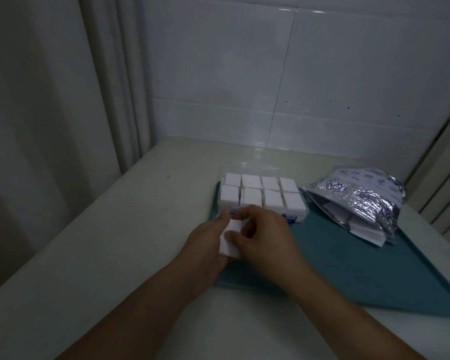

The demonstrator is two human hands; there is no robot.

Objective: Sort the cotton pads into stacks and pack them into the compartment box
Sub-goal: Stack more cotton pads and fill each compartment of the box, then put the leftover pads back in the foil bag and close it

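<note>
Squaring a stack of pads, box nearly full.

Pale counter (130, 229) carried a teal mat (348, 261) toward its right side; on the mat's far-left corner sat the clear compartment box (264, 196), all 8 visible compartments w/ white pads. Foil bag (361, 201) lay by the mat's far-right edge, more pads spilling out. Left hand (205, 245) & right hand (265, 237) both gripped one stack of cotton pads (230, 240) just in front of the box. Step, I'd judge: evening the stack. Next needs a free slot, none seen, so maybe topping up one.
</note>
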